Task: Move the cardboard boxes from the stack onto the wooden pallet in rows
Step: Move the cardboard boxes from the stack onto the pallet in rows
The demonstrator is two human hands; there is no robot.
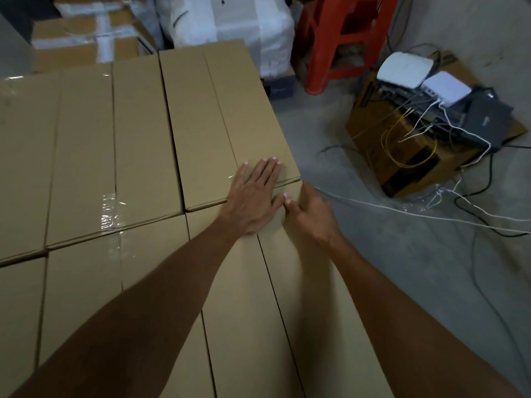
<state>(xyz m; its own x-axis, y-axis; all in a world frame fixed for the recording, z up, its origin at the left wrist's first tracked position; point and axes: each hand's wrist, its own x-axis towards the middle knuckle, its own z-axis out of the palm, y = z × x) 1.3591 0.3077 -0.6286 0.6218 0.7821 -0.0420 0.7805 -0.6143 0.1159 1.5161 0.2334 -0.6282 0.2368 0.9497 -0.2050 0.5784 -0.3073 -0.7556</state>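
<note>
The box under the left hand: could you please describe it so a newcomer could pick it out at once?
Start from the block of tan cardboard boxes filling the left of the view and go to its far row. The box is the rightmost there, at the corner beside the concrete floor. Only it has the left hand lying flat on its near end.

Both arms reach forward; left hand point(254, 193) lies flat, fingers straight; right hand point(311, 212) just beside it, fingers hidden
</note>
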